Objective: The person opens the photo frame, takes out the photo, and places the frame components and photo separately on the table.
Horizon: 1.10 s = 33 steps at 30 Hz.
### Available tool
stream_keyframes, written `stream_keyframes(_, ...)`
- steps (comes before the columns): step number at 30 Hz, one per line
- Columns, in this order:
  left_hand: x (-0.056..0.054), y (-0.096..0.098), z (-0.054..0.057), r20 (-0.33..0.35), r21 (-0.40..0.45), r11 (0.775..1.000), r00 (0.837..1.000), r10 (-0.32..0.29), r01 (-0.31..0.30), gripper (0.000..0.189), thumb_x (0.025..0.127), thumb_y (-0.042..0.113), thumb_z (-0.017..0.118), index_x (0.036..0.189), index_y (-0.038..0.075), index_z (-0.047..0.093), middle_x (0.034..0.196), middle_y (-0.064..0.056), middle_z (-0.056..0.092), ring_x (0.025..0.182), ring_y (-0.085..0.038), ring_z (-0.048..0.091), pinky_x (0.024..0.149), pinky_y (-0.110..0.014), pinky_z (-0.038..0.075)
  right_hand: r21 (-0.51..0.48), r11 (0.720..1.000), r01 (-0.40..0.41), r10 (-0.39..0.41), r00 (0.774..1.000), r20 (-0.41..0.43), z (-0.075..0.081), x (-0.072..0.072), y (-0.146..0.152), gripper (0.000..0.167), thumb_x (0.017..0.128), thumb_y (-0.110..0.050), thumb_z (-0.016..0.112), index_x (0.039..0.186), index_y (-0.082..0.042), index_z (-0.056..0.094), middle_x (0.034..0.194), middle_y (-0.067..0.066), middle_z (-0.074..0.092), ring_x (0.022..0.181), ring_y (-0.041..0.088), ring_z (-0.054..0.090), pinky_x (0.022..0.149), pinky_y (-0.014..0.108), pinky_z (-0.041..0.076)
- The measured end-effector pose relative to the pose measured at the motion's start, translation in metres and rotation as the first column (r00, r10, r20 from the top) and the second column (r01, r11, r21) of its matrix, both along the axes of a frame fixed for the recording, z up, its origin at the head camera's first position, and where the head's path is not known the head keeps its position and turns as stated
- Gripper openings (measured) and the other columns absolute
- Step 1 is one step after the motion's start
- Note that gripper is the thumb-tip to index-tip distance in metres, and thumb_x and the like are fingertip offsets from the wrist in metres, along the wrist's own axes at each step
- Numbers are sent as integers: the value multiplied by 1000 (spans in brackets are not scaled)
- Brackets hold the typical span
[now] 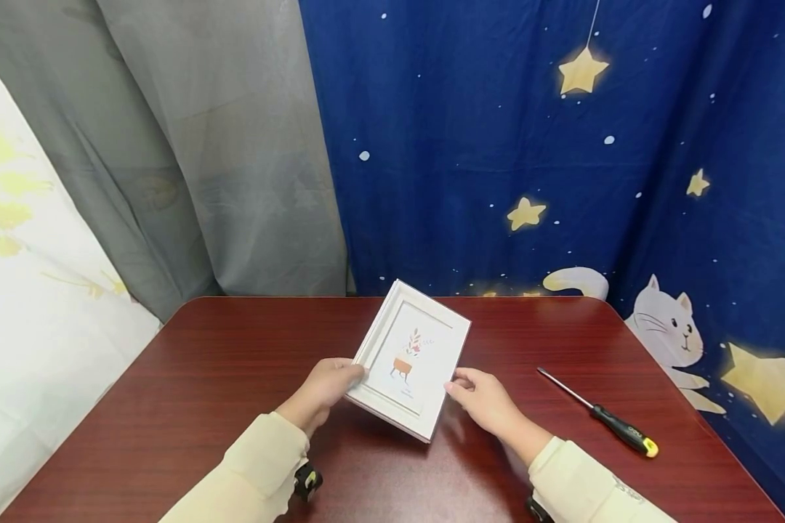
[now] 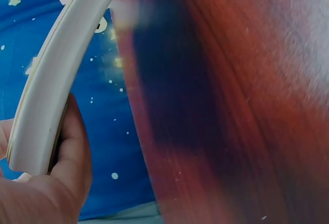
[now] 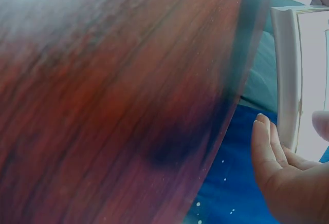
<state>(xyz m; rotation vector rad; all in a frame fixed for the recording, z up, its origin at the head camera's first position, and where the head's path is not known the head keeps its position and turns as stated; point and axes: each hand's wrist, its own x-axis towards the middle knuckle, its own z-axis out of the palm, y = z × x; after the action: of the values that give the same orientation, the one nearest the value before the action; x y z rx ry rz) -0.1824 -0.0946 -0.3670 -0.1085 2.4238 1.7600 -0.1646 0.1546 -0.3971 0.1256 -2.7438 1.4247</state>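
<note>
A white picture frame (image 1: 379, 390) with a small printed drawing of a plant in an orange pot is held tilted above the table. My left hand (image 1: 323, 392) grips its lower left edge, with the thumb on the front. In the left wrist view, the left hand (image 2: 56, 178) wraps round the frame's thick white side (image 2: 56, 75). At the frame's right edge, my right hand (image 1: 487, 403) holds it lightly. The right wrist view has the right hand's thumb before the frame's face and fingers (image 3: 264, 147) beside and behind its edge (image 3: 288, 80).
A screwdriver (image 1: 618, 425) with a black and yellow handle lies on the dark red wooden table (image 1: 235, 349), right of the right hand. Behind the table hang a grey curtain (image 1: 235, 145) and a blue starry curtain (image 1: 458, 145).
</note>
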Motion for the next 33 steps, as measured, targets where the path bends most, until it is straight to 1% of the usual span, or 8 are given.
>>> stream_keyframes(4, 3, 1, -6, 39, 100, 995, 999, 0, -3, 22, 82, 7, 56, 91, -10, 67, 69, -4, 63, 65, -12, 57, 65, -27, 48, -58, 998, 12, -10, 1000, 28, -2, -2, -3, 35, 89, -11, 64, 119, 8, 61, 93, 13, 70, 78, 23, 67, 65, 32, 54)
stream_keyframes(6, 3, 1, -9, 59, 151, 989, 998, -6, -2, 23, 82, 5, 55, 93, -12, 65, 67, -4, 62, 62, -11, 58, 62, -26, 50, -59, 998, 18, -16, 999, 32, -3, -3, -4, 33, 89, -11, 64, 117, 7, 62, 90, 11, 70, 75, 23, 67, 63, 31, 52)
stream_keyframes(10, 4, 1, -15, 82, 206, 978, 996, -18, 1, 25, 82, 4, 54, 97, -15, 62, 66, -3, 62, 60, -9, 58, 60, -24, 50, -54, 998, 25, -22, 998, 59, -4, -4, -6, 35, 89, -12, 64, 117, 8, 61, 88, 10, 70, 70, 23, 65, 61, 31, 51)
stream_keyframes(16, 7, 3, -21, 112, 243, 970, 993, -28, 0, 28, 82, 4, 55, 101, -16, 60, 67, -3, 62, 61, -10, 60, 60, -25, 52, -67, 997, 30, -22, 992, 123, -5, -5, -7, 40, 89, -12, 63, 121, 11, 57, 88, 11, 69, 72, 19, 64, 63, 33, 54)
stream_keyframes(23, 12, 6, -27, 137, 289, 957, 989, -55, 13, 30, 84, 5, 55, 104, -17, 59, 71, -5, 66, 65, -11, 63, 64, -28, 54, -59, 998, 29, -20, 988, 150, -6, -7, -6, 35, 89, -9, 62, 117, 12, 59, 87, 11, 68, 72, 18, 64, 62, 34, 54)
stream_keyframes(27, 13, 8, -32, 149, 315, 949, 986, -74, 24, 31, 86, 5, 54, 107, -18, 57, 75, -6, 67, 69, -12, 64, 68, -32, 56, -25, 999, 22, -18, 987, 159, -8, -8, -4, 33, 89, -9, 61, 115, 12, 60, 79, 7, 65, 65, 17, 59, 58, 32, 50)
stream_keyframes(31, 14, 8, -35, 152, 327, 945, 985, -84, 30, 33, 86, 5, 54, 108, -19, 57, 77, -8, 68, 71, -13, 65, 70, -34, 56, 18, 1000, 2, -4, 987, 158, -12, -10, -4, 23, 87, -8, 60, 104, 7, 63, 66, 4, 59, 56, 15, 54, 52, 27, 44)
stream_keyframes(33, 15, 8, -36, 155, 334, 942, 984, -89, 32, 34, 86, 5, 55, 109, -20, 56, 78, -9, 68, 71, -13, 65, 70, -34, 56, 60, 998, -11, 3, 990, 140, -14, -10, -3, 18, 86, -9, 61, 98, 4, 65, 64, 3, 58, 55, 14, 53, 53, 26, 42)
